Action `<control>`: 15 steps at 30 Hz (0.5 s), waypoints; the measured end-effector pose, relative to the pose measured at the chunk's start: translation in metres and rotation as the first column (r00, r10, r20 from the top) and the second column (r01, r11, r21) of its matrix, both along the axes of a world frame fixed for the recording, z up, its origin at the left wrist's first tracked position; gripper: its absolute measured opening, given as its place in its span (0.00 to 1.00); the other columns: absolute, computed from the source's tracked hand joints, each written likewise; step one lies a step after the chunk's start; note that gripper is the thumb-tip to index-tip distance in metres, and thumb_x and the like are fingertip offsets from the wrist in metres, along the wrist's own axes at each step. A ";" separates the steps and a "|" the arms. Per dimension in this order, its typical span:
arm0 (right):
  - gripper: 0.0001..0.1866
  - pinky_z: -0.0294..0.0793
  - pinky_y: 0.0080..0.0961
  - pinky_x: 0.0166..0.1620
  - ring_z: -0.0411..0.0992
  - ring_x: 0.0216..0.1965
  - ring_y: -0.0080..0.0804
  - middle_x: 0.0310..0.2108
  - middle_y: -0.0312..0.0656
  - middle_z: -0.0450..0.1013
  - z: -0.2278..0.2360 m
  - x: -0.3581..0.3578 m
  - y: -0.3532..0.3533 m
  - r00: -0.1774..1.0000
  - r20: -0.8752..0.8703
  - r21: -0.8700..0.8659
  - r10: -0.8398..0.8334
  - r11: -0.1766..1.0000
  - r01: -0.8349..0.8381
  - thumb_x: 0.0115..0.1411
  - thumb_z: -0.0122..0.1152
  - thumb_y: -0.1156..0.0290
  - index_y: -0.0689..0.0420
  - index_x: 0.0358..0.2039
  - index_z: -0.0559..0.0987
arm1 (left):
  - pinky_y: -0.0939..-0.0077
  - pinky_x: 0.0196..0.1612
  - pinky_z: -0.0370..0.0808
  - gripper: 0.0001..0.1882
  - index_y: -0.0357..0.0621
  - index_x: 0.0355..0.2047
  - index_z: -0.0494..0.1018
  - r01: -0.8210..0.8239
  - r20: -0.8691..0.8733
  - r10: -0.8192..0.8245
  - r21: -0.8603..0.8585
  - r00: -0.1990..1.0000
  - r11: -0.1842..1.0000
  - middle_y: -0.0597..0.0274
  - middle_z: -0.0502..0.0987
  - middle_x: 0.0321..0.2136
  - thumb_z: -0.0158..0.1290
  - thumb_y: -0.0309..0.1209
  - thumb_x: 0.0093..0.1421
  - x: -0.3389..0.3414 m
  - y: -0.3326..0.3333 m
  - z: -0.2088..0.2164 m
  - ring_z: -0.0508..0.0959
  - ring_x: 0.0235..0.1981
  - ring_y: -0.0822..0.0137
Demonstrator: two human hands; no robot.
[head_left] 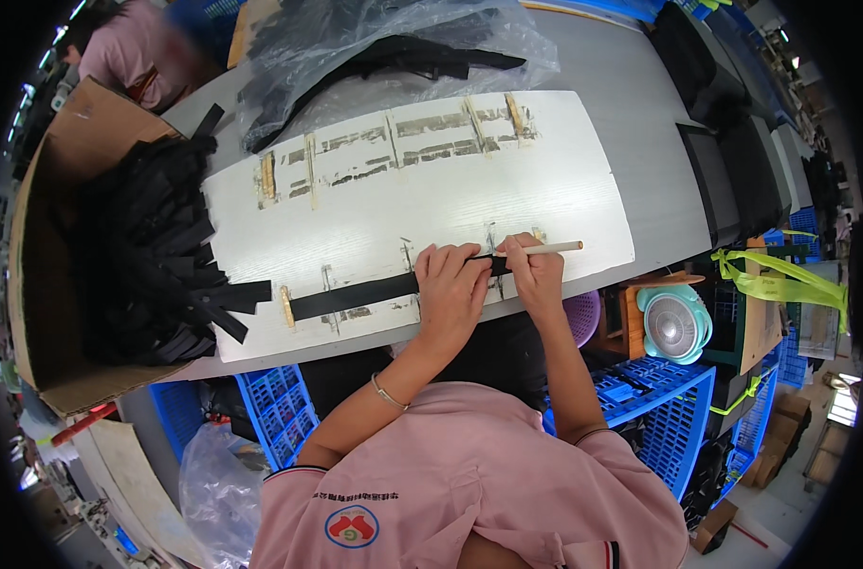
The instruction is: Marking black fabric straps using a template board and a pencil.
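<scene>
A long black fabric strip (356,295) lies along the near side of a white board (431,211), its left end by a small yellowish stop block (286,307). My left hand (450,289) presses the strip onto the board with bent fingers held close together. Just right of it, my right hand (536,276) is closed around a slim white pencil (557,247). The pencil slants, its back end pointing right and its tip low over the strip near my left fingers. My fingers cover the strip's right part.
An open cardboard box (47,275) of black strips (147,256) stands left, some spilling onto the board. Clear plastic (308,57) with black material lies beyond. Below right are a teal fan (675,324) and blue crates (673,417). Another person (133,52) is far left.
</scene>
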State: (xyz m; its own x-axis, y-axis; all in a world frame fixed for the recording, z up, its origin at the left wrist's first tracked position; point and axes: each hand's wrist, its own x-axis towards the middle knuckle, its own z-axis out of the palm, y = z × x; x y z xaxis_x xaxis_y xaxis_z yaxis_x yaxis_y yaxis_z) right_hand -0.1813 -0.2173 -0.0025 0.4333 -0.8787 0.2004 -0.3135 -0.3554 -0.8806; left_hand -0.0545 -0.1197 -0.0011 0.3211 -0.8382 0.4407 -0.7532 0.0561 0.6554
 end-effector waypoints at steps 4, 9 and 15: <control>0.12 0.70 0.26 0.27 0.73 0.22 0.26 0.22 0.42 0.76 -0.001 0.000 0.001 1.000 0.014 -0.014 0.003 1.000 -0.003 0.68 0.56 0.71 0.65 0.30 0.81 | 0.53 0.62 0.62 0.07 0.44 0.36 0.81 -0.013 0.012 0.013 0.015 1.000 1.000 0.63 0.79 0.43 0.63 0.25 0.56 -0.001 0.000 0.002 0.75 0.48 0.59; 0.14 0.70 0.28 0.27 0.75 0.21 0.30 0.20 0.44 0.76 0.000 -0.007 0.001 0.996 0.086 0.029 0.036 0.999 -0.039 0.67 0.56 0.72 0.65 0.25 0.80 | 0.53 0.61 0.62 0.08 0.44 0.36 0.81 -0.013 0.012 0.013 0.001 1.000 1.000 0.64 0.79 0.43 0.63 0.25 0.55 -0.001 -0.001 0.001 0.75 0.47 0.59; 0.14 0.70 0.29 0.26 0.75 0.20 0.31 0.18 0.44 0.75 0.001 -0.001 -0.002 0.992 0.064 -0.066 0.113 0.992 -0.109 0.66 0.56 0.72 0.64 0.23 0.79 | 0.50 0.62 0.62 0.09 0.44 0.38 0.80 -0.010 0.015 0.010 -0.004 1.000 1.000 0.63 0.78 0.45 0.62 0.25 0.56 0.003 0.000 -0.001 0.75 0.48 0.59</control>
